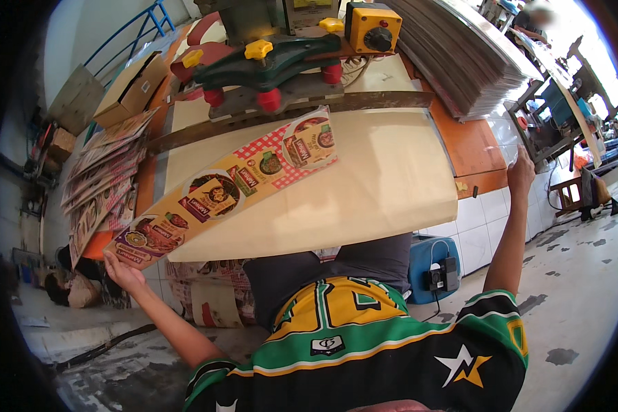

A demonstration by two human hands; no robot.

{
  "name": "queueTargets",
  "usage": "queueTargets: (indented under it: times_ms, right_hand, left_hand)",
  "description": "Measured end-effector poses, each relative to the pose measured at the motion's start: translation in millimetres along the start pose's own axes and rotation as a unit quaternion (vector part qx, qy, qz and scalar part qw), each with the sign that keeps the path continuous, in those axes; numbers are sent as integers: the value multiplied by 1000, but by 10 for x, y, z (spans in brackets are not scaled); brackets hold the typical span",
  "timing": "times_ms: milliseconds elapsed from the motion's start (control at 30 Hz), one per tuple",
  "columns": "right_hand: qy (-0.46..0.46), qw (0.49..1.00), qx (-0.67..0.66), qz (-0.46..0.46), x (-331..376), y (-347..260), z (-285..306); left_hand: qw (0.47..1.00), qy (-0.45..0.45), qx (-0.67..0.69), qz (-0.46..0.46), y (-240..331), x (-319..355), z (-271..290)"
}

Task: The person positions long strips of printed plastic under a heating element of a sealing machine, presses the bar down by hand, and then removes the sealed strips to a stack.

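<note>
1. A person in a green, yellow and black jersey sits at a pale cream flat work surface (364, 185), seen from above.
2. The left hand (122, 272) reaches out past the near left corner of that surface. Its fingers are closed around the near end of a long printed cardboard strip (226, 189), yellow-orange with a red checked patch and round food pictures.
3. The strip runs diagonally over the left part of the surface, from the left hand up toward the far middle, its far end tilted up.
4. The right hand (520, 173) is raised off the right edge of the surface, against an orange ledge (470, 144) above white tiles. It looks loosely open and holds nothing that can be seen.
5. At the far edge of the surface stands a dark green metal press (268, 65) with yellow knobs and red feet, with a yellow control box (372, 27) beside it.
6. Left of the surface lies a fanned heap of similar printed cardboard strips (103, 178).
7. Beyond the far right corner of the surface rises a tall stack of grey flat sheets (460, 55).
</note>
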State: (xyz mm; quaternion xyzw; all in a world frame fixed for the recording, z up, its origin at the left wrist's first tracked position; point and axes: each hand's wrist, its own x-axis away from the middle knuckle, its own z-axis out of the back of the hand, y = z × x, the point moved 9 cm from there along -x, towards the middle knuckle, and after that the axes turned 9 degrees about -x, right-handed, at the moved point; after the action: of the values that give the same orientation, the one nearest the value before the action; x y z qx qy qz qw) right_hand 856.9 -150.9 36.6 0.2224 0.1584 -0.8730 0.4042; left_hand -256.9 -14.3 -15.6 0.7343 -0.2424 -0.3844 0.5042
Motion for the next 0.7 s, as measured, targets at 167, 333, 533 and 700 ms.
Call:
queueTargets:
  times_ms: [167, 333, 533, 700]
  right_hand:
    - [-72, 938, -328, 88, 279, -1204, 350]
    - [-340, 650, -668, 126, 871, -2510, 524]
    - [-475, 550, -665, 170, 1430, -3173, 778]
    - [-502, 535, -669, 121, 1550, -3017, 647]
  left_hand:
    - [999, -26, 21, 20, -58, -111, 82]
    - [997, -57, 51, 24, -14, 92, -449]
    - [996, -59, 43, 41, -168, 88, -564]
    - [991, -102, 49, 73, 135, 424, -1090]
